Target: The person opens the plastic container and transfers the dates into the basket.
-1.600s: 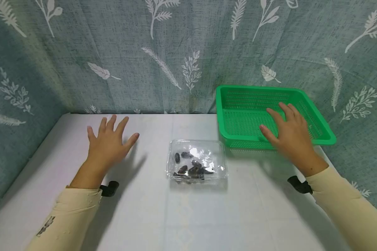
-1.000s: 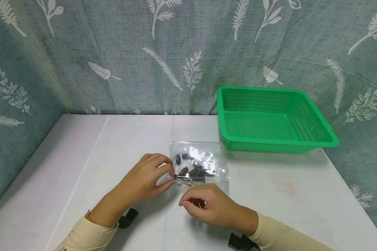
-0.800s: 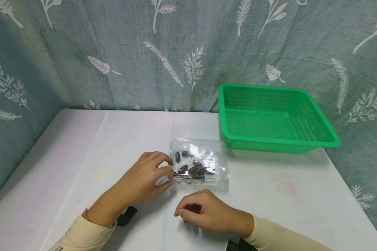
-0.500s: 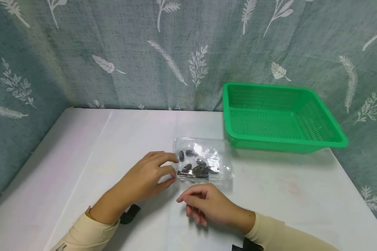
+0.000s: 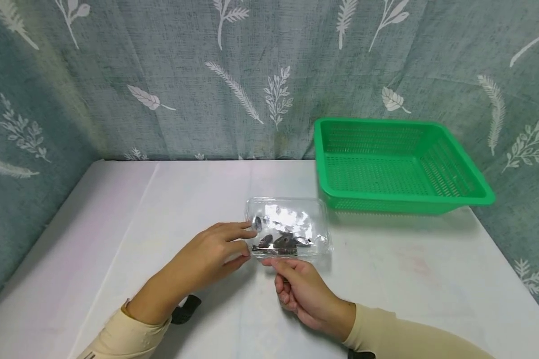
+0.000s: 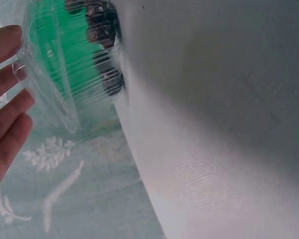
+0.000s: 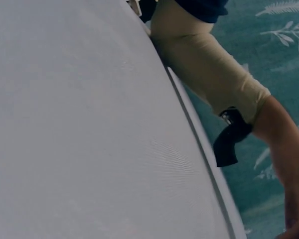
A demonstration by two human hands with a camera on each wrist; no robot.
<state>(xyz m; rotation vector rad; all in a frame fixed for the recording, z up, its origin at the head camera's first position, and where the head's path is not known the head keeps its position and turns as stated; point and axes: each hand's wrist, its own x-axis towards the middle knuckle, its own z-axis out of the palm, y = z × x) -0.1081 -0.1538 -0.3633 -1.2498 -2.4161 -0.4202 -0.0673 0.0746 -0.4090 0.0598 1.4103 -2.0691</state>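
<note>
A clear plastic box (image 5: 289, 229) with some dark pieces (image 5: 278, 240) inside stands on the white table (image 5: 408, 279), just in front of the green basket (image 5: 400, 167). The left hand (image 5: 208, 259) lies with nearly straight fingers against the left side of the box and steadies it. The right hand (image 5: 298, 286) pinches the front rim with thumb and forefinger. To open it well, I think the left hand should press the base down while the right hand lifts the rim slowly, so that the pieces do not jump out.
</note>
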